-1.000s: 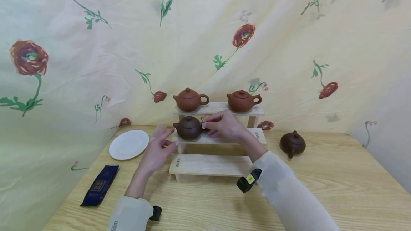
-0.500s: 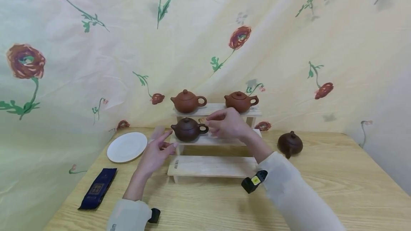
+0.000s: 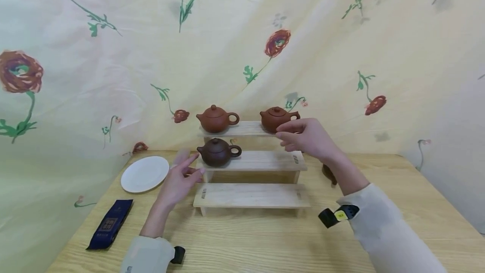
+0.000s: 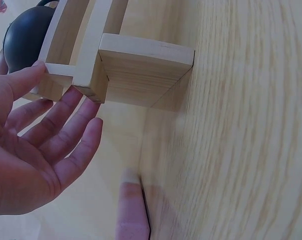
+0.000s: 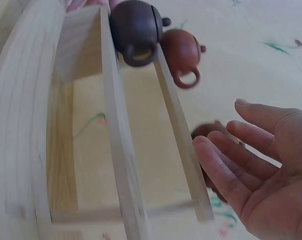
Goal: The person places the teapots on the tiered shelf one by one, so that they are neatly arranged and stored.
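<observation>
A dark brown teapot (image 3: 216, 153) stands upright at the left end of the middle step of a pale wooden three-step stand (image 3: 265, 161). My left hand (image 3: 179, 183) is at that end, its fingers loosely spread. In the left wrist view its fingertips (image 4: 93, 125) seem to touch the stand's side. My right hand (image 3: 308, 139) hangs in the air before the top step's right end, holding nothing, its fingers loosely extended in the right wrist view. Two red-brown teapots, one left (image 3: 214, 120) and one right (image 3: 273, 120), stand on the top step.
Another dark teapot (image 3: 329, 175) sits on the table at the right, mostly hidden behind my right forearm. A white plate (image 3: 145, 175) and a navy packet (image 3: 110, 224) lie on the left. A floral cloth (image 3: 219, 54) hangs behind the table.
My right hand has let go of the dark teapot's handle and moved right, away from it. The teapot stays on the middle step. My left hand keeps its place beside the stand.
</observation>
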